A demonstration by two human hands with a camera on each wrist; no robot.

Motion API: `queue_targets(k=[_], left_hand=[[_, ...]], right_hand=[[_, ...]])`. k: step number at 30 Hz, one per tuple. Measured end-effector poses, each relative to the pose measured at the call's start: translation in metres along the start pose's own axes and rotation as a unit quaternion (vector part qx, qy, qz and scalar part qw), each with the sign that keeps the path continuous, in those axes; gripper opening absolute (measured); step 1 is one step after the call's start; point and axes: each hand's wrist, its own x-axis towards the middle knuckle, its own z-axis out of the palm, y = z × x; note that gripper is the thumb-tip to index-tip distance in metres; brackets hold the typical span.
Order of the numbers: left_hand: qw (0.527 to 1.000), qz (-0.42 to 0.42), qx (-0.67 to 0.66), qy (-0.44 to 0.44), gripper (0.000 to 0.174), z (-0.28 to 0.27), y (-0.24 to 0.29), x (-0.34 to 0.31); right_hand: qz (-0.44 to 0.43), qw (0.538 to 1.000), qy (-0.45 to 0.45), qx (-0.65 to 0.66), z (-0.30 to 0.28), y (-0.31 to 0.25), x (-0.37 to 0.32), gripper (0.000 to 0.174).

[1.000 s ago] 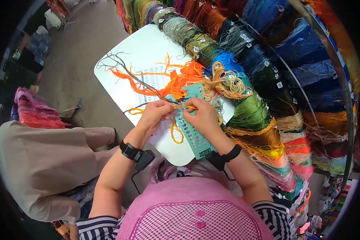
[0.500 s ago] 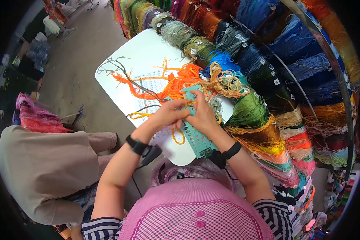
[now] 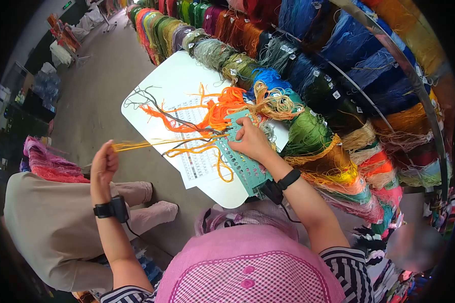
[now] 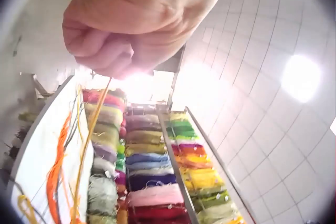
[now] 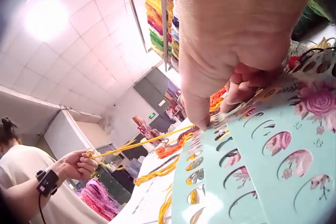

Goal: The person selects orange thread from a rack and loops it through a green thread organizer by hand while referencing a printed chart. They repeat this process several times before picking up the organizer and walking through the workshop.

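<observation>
Yellow-orange thread (image 3: 141,145) stretches from my left hand (image 3: 105,164) to a teal punched card (image 3: 240,159) on the white table. In the left wrist view the left hand (image 4: 131,29) has its fingers curled round the thread's end (image 4: 88,145). My right hand (image 3: 253,141) holds the card near its upper part; in the right wrist view its thumb and fingers (image 5: 197,113) press the edge where the thread enters. The card (image 5: 283,155) has numbered holes and printed roses. Orange thread (image 3: 222,111) and dark grey thread (image 3: 169,113) lie beside it.
Printed sheets (image 3: 191,169) lie on the white table (image 3: 151,86). Racks of coloured yarn (image 3: 313,136) line its right side, with a metal bar (image 3: 389,45) above them. A person in beige (image 3: 60,222) is at the left, near pink yarn (image 3: 50,161).
My left hand has moved away from the card, out to the left, drawing the yellow-orange thread taut. My right hand has stayed at the card.
</observation>
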Motion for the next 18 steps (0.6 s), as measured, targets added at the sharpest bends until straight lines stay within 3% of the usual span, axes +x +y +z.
queue_targets(k=[3, 5, 6, 7, 8, 10, 12, 13, 14, 15, 17, 18], left_hand=[[0.996, 0.047, -0.06, 0.056, 0.026, -0.025, 0.022, 0.005], [0.962, 0.167, 0.082, 0.201, 0.02, -0.015, 0.042, 0.011], [0.965, 0.178, 0.077, 0.178, 0.02, -0.006, 0.047, 0.015], [0.908, 0.213, 0.287, 0.218, 0.024, 0.004, 0.047, 0.019], [0.803, 0.252, 0.48, 0.248, 0.029, 0.024, 0.051, 0.028], [0.84, 0.236, 0.48, 0.096, 0.032, 0.1, 0.058, 0.025], [0.818, 0.319, 0.478, 0.035, 0.029, 0.186, 0.049, 0.013], [0.825, 0.332, 0.456, -0.031, 0.027, 0.221, 0.046, 0.011], [0.819, 0.337, 0.457, -0.076, 0.024, 0.257, 0.043, 0.006], [0.824, 0.353, 0.425, -0.126, 0.025, 0.29, 0.035, 0.006], [0.782, 0.411, 0.409, -0.23, 0.02, 0.359, 0.02, -0.005], [0.79, 0.42, 0.337, -0.293, 0.015, 0.394, 0.001, -0.004]], right_hand=[[0.003, 1.0, 0.002, -0.014, 0.003, 0.002, -0.002, 0.066], [0.006, 1.0, 0.005, -0.017, 0.008, 0.001, -0.002, 0.067], [0.016, 1.0, 0.004, -0.02, 0.006, 0.002, -0.003, 0.069], [-0.003, 1.0, 0.004, -0.001, 0.006, 0.003, -0.006, 0.069], [-0.02, 1.0, 0.012, 0.016, 0.005, 0.002, -0.01, 0.068], [-0.08, 0.994, 0.059, 0.035, -0.014, -0.012, -0.029, 0.067], [-0.107, 0.988, 0.105, 0.038, -0.038, -0.019, -0.053, 0.063], [-0.102, 0.982, 0.138, 0.082, -0.057, -0.026, -0.069, 0.047], [-0.097, 0.98, 0.157, 0.076, -0.075, -0.023, -0.08, 0.047], [-0.096, 0.963, 0.236, 0.087, -0.094, -0.019, -0.09, 0.037], [-0.068, 0.922, 0.368, 0.099, -0.137, -0.014, -0.115, 0.023], [-0.043, 0.901, 0.42, 0.101, -0.16, -0.011, -0.127, 0.017]])
